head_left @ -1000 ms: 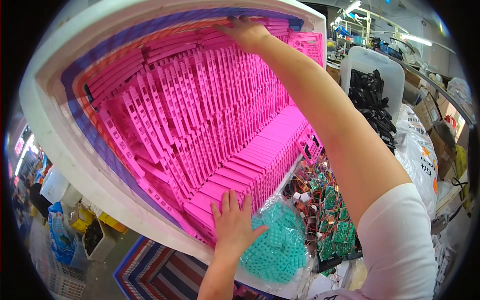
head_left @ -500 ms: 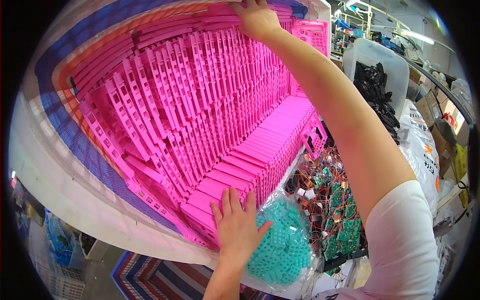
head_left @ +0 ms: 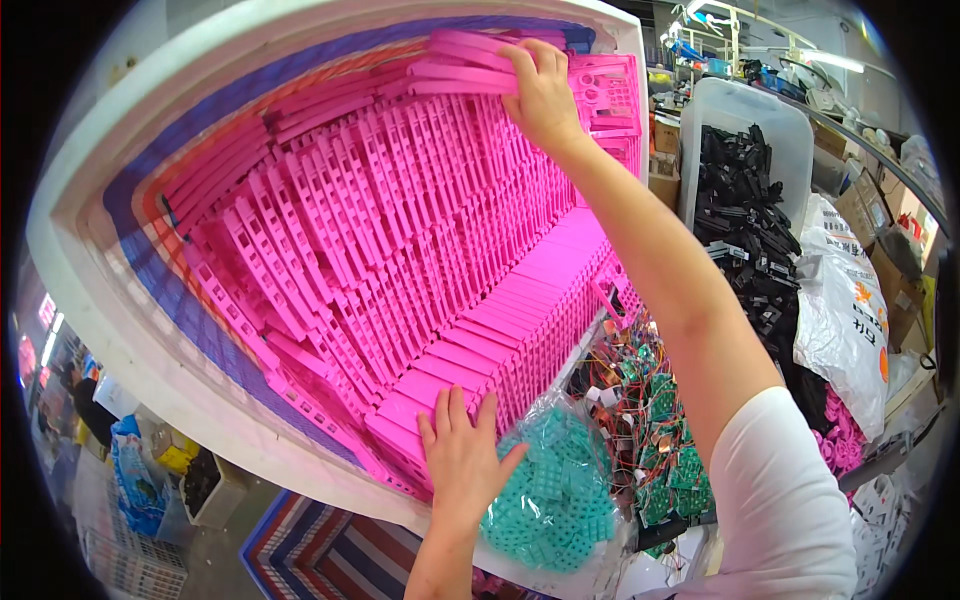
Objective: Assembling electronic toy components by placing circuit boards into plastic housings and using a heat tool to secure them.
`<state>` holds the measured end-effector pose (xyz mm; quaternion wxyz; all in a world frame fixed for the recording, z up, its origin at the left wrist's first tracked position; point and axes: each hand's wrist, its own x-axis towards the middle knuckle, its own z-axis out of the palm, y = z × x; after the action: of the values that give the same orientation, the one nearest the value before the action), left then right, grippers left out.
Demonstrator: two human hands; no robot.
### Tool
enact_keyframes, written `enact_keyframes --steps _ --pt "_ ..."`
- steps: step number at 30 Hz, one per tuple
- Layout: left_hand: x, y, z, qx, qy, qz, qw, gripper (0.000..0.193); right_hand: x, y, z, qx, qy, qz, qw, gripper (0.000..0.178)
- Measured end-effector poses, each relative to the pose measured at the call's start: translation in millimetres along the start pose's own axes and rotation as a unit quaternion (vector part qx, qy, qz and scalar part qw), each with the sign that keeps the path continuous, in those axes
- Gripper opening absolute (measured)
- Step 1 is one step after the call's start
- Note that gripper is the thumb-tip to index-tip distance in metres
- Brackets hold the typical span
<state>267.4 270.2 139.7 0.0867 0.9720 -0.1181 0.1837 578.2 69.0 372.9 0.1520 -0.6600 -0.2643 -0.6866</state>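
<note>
Rows of thin pink plastic frames with square cut-outs [head_left: 350, 200] stand packed together, filling the middle of the view. At the far end of the rows, my right hand [head_left: 545, 100] is closed on the right end of a few flat pink plastic pieces [head_left: 462, 65], tilted up above the others. My left hand [head_left: 463, 462] lies with fingers spread against the near end of the lower pink row [head_left: 520, 330]. Nothing is held in it. The thumb points toward a clear bag of teal plastic pieces [head_left: 555, 490].
Striped woven sheeting [head_left: 150, 265] lines the white rim [head_left: 75, 260] around the pink frames. To the right lie wired green circuit boards [head_left: 660, 440], a translucent bin [head_left: 700, 105] of black parts and a white sack [head_left: 843, 310]. A crate [head_left: 140, 575] stands lower left.
My right hand has come nearer and slightly right, and the pink pieces in it now show tilted up. The left hand stays at the near row. The whole view has shifted a little.
</note>
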Motion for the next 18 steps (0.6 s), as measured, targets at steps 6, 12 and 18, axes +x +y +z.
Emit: enact_keyframes --steps 6,12,18 --pt "1.8 6.5 1.6 0.004 0.009 0.001 1.000 0.086 -32.9 35.2 -24.2 0.045 0.045 -0.010 0.998 0.060" --pt "-1.5 6.2 5.5 0.045 -0.005 0.009 0.999 0.090 -42.2 47.8 -44.9 0.076 0.070 -0.009 0.995 0.054" --pt "-1.0 12.2 -7.5 -0.007 0.014 -0.023 1.000 0.086 -48.4 61.7 -42.0 0.122 0.130 0.111 0.978 0.054"
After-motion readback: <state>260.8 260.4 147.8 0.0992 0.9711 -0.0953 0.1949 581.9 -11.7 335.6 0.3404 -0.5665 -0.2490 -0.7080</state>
